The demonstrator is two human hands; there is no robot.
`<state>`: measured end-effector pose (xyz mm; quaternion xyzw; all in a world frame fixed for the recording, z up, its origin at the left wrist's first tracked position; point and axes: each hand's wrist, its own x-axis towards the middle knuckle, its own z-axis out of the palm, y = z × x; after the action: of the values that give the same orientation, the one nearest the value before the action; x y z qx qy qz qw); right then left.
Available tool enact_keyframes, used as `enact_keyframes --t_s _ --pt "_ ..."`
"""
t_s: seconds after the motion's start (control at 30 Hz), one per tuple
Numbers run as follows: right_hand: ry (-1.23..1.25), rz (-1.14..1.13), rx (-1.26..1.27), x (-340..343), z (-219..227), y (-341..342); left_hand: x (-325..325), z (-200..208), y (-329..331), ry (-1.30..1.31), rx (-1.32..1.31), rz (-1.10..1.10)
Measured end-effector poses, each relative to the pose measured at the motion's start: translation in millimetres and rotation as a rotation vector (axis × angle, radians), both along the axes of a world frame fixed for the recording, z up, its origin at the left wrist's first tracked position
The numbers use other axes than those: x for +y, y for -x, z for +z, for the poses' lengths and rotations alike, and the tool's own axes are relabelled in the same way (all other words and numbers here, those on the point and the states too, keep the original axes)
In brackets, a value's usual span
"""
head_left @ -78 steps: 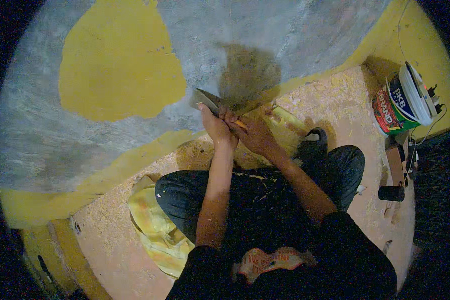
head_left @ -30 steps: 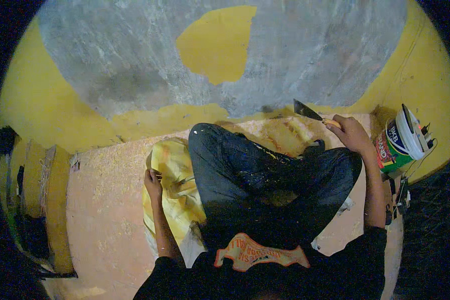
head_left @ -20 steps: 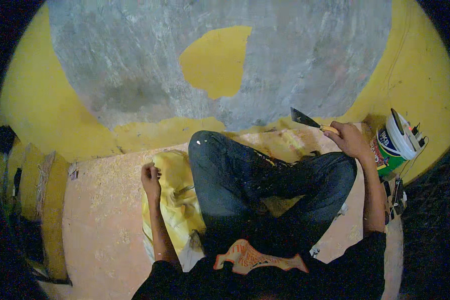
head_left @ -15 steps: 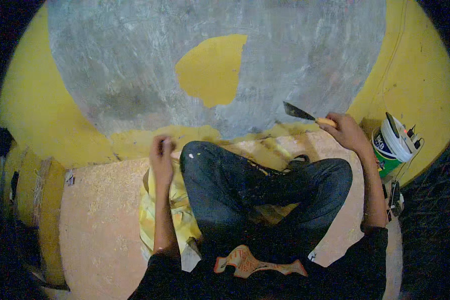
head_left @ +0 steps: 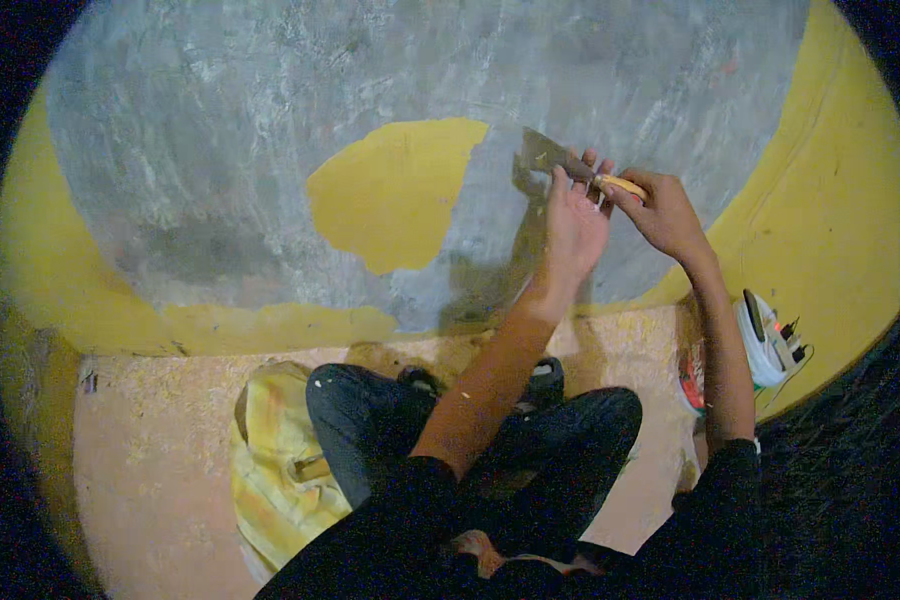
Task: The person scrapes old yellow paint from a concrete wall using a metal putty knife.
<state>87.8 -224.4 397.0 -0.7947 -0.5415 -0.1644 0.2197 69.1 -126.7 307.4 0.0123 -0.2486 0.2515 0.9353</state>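
In front of the wall, my right hand [head_left: 665,215] grips the light wooden handle of a putty knife [head_left: 623,186]. Its wide dark blade points up and to the left, with small yellow flecks on it. My left hand [head_left: 578,230] reaches across with the palm turned up and the fingers stretched out beside the neck of the knife. Whether those fingers touch the metal, I cannot tell. Behind both hands is the grey scraped wall [head_left: 220,130], and left of them an irregular patch of yellow paint [head_left: 395,195] remains on it.
Yellow paint also borders the grey area. A white bucket [head_left: 765,355] with a power strip and plugs on top stands at the right. Yellow-and-white cloth [head_left: 280,470] lies by my left knee, a small wooden-looking piece on it. Paint flakes litter the pinkish floor [head_left: 150,450].
My left hand has risen from beside my left knee to the putty knife. My right hand has lifted the knife slightly, closer to the wall's middle. The view has shifted.
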Motion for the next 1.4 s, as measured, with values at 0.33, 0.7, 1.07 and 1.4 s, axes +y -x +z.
enact_keyframes --t_s 0.33,0.7,1.07,1.4 --pt "-0.059 -0.006 -0.038 59 -8 -40 43 11 -33 0.099 -0.070 0.159" --pt "-0.031 -0.067 -0.044 69 -18 -26 46 15 -29 0.179 0.014 0.355" --pt "-0.242 -0.054 0.209 62 -43 -16 40 6 -25 0.124 0.172 0.254" --pt "-0.261 -0.067 0.213 63 -51 -20 35 5 -33 0.118 0.238 0.287"
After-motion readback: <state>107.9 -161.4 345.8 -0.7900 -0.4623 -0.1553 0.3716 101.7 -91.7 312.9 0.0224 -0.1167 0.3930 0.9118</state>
